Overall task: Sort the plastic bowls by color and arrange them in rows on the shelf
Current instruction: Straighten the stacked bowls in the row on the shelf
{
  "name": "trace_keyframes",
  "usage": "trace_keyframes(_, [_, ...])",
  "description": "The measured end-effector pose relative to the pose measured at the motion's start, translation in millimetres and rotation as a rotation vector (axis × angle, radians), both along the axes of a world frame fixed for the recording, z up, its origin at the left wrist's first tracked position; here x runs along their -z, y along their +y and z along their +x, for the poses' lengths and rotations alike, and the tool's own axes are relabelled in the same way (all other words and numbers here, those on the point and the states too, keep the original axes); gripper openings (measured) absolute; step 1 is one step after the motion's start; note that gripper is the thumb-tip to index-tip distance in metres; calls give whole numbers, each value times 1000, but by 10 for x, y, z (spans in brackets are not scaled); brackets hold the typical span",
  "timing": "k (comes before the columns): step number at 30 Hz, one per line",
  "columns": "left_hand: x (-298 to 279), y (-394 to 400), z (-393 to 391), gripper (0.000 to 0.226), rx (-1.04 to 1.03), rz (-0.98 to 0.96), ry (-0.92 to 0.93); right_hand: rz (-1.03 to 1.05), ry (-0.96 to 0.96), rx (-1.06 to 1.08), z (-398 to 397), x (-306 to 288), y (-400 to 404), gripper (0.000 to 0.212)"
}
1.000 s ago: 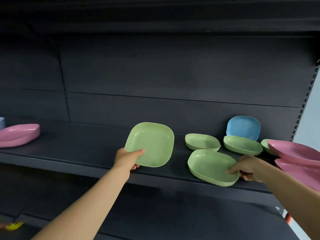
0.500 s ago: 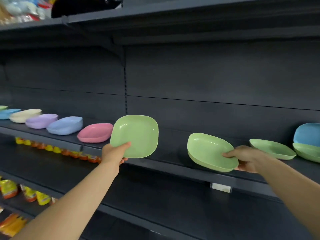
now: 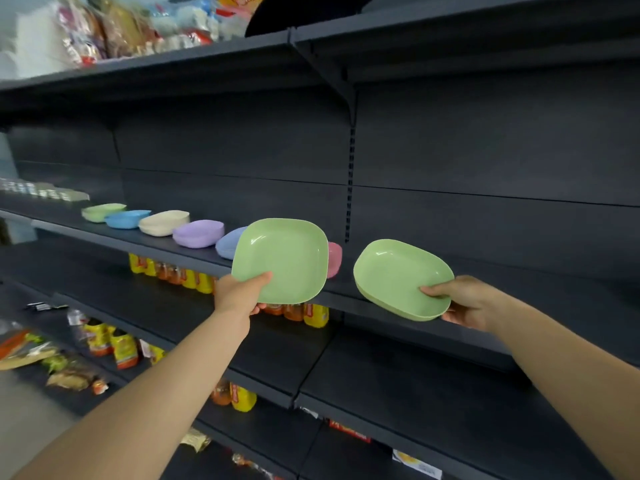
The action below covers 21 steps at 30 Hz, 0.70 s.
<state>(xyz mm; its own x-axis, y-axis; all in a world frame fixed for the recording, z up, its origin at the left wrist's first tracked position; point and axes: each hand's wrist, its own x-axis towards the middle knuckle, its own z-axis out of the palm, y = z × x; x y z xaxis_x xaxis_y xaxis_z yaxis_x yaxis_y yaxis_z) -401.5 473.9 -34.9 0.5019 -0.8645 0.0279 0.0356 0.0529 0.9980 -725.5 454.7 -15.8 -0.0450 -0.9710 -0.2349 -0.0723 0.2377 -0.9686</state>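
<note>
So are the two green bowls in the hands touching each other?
Apart. The head view shows dark shelf between the left bowl and the right bowl.

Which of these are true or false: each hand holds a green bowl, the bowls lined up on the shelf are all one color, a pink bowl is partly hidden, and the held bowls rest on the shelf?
1. Each hand holds a green bowl. True: the left hand grips the left green bowl, the right hand the right green bowl.
2. The shelf row is one color. False: green, blue, cream and purple bowl differ.
3. A pink bowl is partly hidden. True.
4. Held bowls rest on the shelf. False: both are lifted.
</note>
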Motion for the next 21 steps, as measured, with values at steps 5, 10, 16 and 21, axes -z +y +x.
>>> trace_keyframes(5, [-1, -44, 611, 14, -78, -31, 5, -52, 23, -39, 755, -66, -314, 28])
trace_keyframes(10, [-28, -283, 1404, 14, -151, -56, 18, -114, 43, -85, 1668, -207, -790, 30])
trace_keyframes(16, [-94, -885, 2672, 19, -245, -97, 1, -182, 34, -177, 3105, -312, -1504, 32])
trace_keyframes(21, [-227, -1433, 3864, 25, -320, -108, 56, -203, 30, -247, 4389, -460, -2229, 40])
